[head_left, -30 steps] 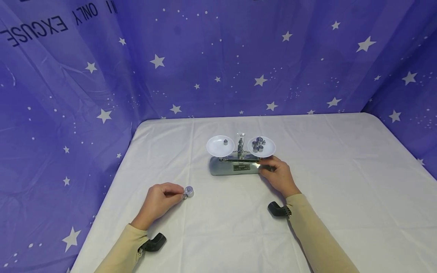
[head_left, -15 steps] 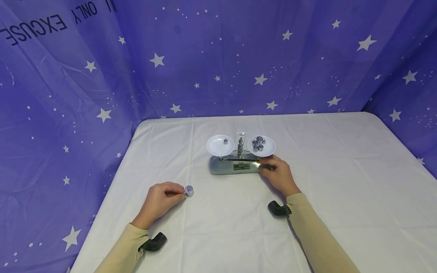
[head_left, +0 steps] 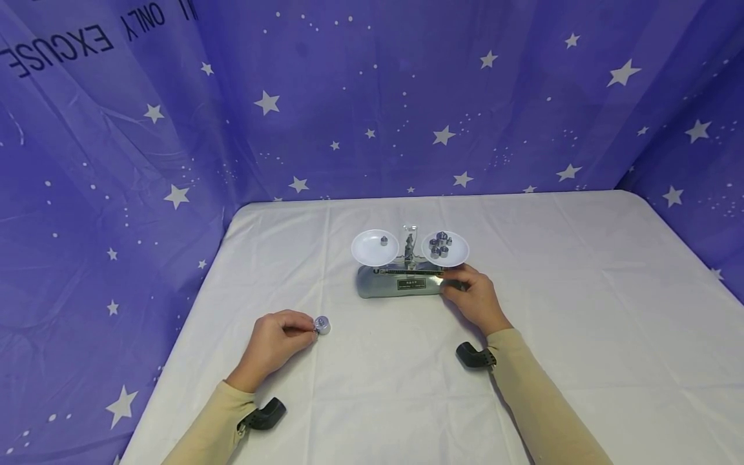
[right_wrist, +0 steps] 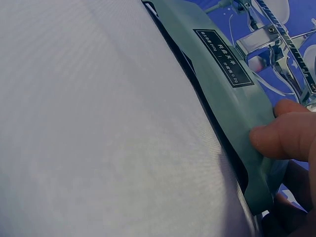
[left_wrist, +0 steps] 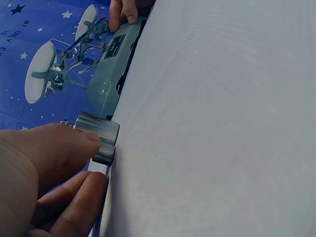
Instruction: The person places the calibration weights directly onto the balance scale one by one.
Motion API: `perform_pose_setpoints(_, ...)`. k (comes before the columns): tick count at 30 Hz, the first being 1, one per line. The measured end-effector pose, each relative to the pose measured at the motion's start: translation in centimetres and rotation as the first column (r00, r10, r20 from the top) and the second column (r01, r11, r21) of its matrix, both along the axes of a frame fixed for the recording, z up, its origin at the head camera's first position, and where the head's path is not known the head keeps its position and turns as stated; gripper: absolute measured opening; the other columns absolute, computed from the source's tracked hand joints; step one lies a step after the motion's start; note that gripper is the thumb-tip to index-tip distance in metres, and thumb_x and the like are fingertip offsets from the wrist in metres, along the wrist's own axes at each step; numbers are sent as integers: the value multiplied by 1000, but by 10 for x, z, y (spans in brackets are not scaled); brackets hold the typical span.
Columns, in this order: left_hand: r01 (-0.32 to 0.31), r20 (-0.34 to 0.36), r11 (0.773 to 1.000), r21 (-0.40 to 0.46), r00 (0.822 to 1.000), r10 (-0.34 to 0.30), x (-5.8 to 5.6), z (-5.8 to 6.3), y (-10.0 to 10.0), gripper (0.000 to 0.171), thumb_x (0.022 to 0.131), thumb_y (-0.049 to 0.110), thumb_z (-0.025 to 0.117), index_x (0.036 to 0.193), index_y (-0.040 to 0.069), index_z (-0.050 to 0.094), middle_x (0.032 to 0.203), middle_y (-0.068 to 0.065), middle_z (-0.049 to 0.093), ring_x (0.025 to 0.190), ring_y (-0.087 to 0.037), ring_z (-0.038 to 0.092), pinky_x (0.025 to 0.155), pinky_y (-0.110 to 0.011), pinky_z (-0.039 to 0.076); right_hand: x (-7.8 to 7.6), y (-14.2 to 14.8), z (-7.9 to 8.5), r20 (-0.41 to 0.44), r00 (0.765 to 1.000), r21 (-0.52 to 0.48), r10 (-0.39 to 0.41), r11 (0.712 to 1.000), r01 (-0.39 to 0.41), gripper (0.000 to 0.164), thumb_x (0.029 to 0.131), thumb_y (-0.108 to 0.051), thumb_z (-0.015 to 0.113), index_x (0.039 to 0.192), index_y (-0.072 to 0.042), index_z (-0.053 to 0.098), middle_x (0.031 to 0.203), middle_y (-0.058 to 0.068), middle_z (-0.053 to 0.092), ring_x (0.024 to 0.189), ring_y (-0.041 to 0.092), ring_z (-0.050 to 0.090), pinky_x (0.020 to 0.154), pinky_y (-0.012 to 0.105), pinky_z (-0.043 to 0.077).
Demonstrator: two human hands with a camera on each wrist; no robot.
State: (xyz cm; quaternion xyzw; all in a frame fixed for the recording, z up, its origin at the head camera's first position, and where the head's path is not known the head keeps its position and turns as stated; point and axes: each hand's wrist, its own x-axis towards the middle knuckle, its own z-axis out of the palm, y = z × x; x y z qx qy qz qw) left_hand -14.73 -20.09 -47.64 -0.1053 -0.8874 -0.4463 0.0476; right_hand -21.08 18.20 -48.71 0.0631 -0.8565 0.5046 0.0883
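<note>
A pan balance [head_left: 383,284] with a grey-green base and two white pans stands mid-table. My right hand [head_left: 476,302] grips the right end of its base; in the right wrist view the thumb [right_wrist: 271,140] lies on the front face. Left of the balance, my left hand [head_left: 274,342] pinches a small metal weight [left_wrist: 104,154] between thumb and fingers. Right against it stands a larger knobbed weight [left_wrist: 101,127], low at the cloth. The left pan [head_left: 366,250] carries one small weight [head_left: 384,241]. Several weights [head_left: 442,239] sit grouped in the right pan [head_left: 459,255].
A white cloth [head_left: 383,387] covers the table. Behind it and along both sides hangs a blue-purple curtain [head_left: 360,97] with white stars. Black wrist mounts [head_left: 264,413] stick out from the sleeves, close over the cloth.
My left hand has edged slightly right, and its fingertips now cover the smaller weight that showed below the larger one. The right hand and the balance keep their places.
</note>
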Motion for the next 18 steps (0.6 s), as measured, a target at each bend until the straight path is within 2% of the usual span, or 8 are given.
perform_pose_setpoints(6, -7, -28, 999, -39, 1000, 6, -2, -1, 1, 13, 75, -1, 83, 79, 11, 81, 91, -5, 78, 77, -5, 73, 70, -18, 59, 1, 0, 1, 9, 1000, -3, -1, 1000, 1, 25, 79, 9, 72, 104, 5, 76, 122, 22, 70, 123, 38, 64, 104, 23, 47)
perform_pose_setpoints(14, -89, -23, 995, -40, 996, 88, -2, -2, 1, 12, 75, 2, 79, 78, 13, 79, 77, -2, 77, 65, 6, 63, 62, -16, 53, 0, 0, 0, 8, 1000, 1, -3, 1000, 3, 24, 80, 8, 72, 103, 5, 76, 122, 23, 70, 123, 39, 64, 108, 40, 49)
perform_pose_setpoints(16, -105, -39, 994, -42, 994, 104, -2, -2, 0, 12, 75, 2, 77, 77, 13, 79, 74, -1, 77, 64, 6, 61, 61, -15, 51, 0, 0, 0, 12, 1000, -5, -4, 1000, 4, 24, 80, 9, 72, 103, 5, 75, 124, 23, 70, 124, 39, 63, 109, 41, 48)
perform_pose_setpoints(18, -119, -45, 992, -32, 992, 117, -2, -3, 0, 13, 75, 1, 75, 75, 13, 79, 73, -2, 77, 63, 6, 60, 60, -14, 51, 0, 0, 0, 17, 1000, -11, -4, 1000, 4, 24, 80, 9, 72, 103, 5, 75, 124, 23, 69, 125, 39, 63, 109, 37, 48)
